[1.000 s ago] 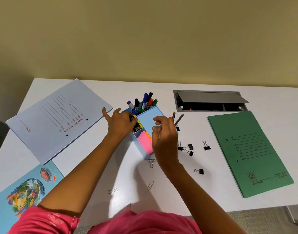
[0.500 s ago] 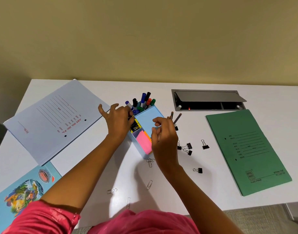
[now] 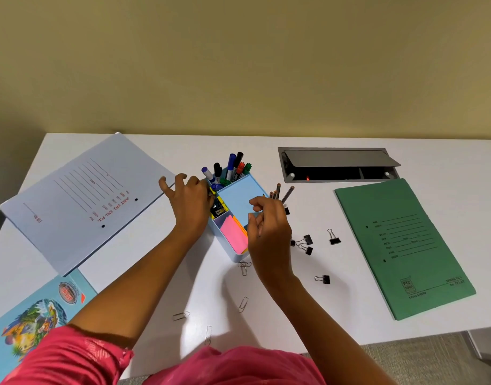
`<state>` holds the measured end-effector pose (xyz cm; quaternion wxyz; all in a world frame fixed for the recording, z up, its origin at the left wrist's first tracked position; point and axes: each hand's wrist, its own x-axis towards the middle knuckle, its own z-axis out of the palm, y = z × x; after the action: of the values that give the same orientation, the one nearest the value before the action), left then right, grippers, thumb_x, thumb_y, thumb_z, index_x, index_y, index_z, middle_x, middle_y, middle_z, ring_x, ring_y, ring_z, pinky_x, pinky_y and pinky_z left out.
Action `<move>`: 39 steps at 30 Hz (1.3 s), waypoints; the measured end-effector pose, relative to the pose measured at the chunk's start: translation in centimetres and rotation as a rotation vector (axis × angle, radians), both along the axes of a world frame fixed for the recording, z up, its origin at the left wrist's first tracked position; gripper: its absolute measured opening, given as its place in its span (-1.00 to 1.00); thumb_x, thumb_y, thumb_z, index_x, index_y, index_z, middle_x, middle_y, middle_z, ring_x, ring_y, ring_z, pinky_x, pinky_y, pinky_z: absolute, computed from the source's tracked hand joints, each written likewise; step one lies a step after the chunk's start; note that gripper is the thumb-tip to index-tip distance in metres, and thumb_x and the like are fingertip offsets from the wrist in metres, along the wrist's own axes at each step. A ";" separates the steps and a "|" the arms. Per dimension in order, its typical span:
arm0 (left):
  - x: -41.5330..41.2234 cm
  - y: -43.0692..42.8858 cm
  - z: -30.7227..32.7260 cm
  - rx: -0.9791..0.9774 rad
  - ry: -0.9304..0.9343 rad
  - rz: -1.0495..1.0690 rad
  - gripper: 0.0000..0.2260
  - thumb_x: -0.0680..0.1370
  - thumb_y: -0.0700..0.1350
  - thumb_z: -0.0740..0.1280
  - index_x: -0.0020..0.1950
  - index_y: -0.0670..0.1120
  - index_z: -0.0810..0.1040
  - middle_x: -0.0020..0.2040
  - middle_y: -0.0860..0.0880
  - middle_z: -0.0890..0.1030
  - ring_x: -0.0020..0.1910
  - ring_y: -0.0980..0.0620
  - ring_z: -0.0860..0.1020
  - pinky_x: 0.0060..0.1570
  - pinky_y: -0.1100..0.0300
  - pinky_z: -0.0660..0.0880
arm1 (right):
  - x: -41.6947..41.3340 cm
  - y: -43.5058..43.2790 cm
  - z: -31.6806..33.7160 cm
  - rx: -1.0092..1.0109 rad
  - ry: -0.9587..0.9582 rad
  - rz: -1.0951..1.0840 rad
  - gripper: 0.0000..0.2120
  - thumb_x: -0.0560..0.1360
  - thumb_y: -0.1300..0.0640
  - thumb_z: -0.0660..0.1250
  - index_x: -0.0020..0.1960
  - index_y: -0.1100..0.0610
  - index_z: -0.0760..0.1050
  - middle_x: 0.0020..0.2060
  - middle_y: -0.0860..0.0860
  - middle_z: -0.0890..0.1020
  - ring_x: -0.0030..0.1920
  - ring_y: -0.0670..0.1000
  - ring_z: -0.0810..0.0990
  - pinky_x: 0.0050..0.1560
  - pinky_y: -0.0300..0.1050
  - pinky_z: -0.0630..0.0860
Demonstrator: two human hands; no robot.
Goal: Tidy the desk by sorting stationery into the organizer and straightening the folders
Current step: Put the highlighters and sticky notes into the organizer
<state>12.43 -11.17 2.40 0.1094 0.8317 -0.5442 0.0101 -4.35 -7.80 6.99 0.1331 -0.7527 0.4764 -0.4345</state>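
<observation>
My right hand (image 3: 269, 226) was curled round a small bunch of pencils (image 3: 277, 191), pinching them with their ends fanned out past my fingers, just beside the right wall of the light blue organizer (image 3: 237, 200). My left hand (image 3: 188, 201) gripped the organizer's left rim, two fingers lifted and spread.

The organizer stood near the middle of the white desk (image 3: 350, 315), with markers (image 3: 233, 168) upright in its back compartment and pink sticky notes (image 3: 233, 232) in the front one. Black binder clips (image 3: 305, 241) lay scattered to its right, and paper clips (image 3: 243, 304) lay toward the front edge.

A green folder (image 3: 402, 245) sat askew by the right edge, a pale blue folder (image 3: 80, 201) lay slanted near the back left corner, and an illustrated folder (image 3: 30, 323) hung over the front left corner. An open cable hatch (image 3: 338, 165) sat near the back edge.
</observation>
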 end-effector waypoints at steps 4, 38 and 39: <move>-0.5 -0.1 0.3 0.024 0.014 0.031 -0.88 0.47 -0.05 0.38 -0.10 -0.08 0.64 -0.13 -0.06 0.66 0.24 -0.13 0.45 0.35 -0.23 0.01 | -0.2 0.2 0.0 0.016 0.005 -0.001 -0.85 0.45 0.37 0.26 0.00 0.23 0.46 -0.06 0.10 0.58 -0.06 0.00 0.57 -0.18 -0.19 0.53; -5.5 5.7 -0.2 -0.063 1.098 0.403 -0.44 0.53 0.00 0.34 0.47 -0.14 0.24 0.40 -0.19 0.39 0.33 -0.16 0.42 0.15 0.12 0.38 | -5.6 -2.9 -1.8 0.308 -0.126 -0.356 -0.66 0.42 0.47 0.20 0.15 0.25 0.48 0.09 0.16 0.54 0.12 0.11 0.49 0.12 -0.03 0.50; -5.9 6.0 -0.3 -0.018 1.105 0.394 -0.43 0.53 -0.01 0.34 0.47 -0.13 0.23 0.41 -0.18 0.39 0.35 -0.17 0.41 0.19 0.07 0.39 | -5.9 -3.1 -2.5 0.424 -0.110 -0.341 -0.63 0.44 0.47 0.18 0.19 0.24 0.47 0.14 0.17 0.52 0.17 0.13 0.48 0.19 -0.01 0.48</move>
<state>6.48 -5.13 2.12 0.3800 0.7983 -0.2414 -0.4001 -10.27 -10.85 4.53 0.2383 -0.5922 0.6685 -0.3817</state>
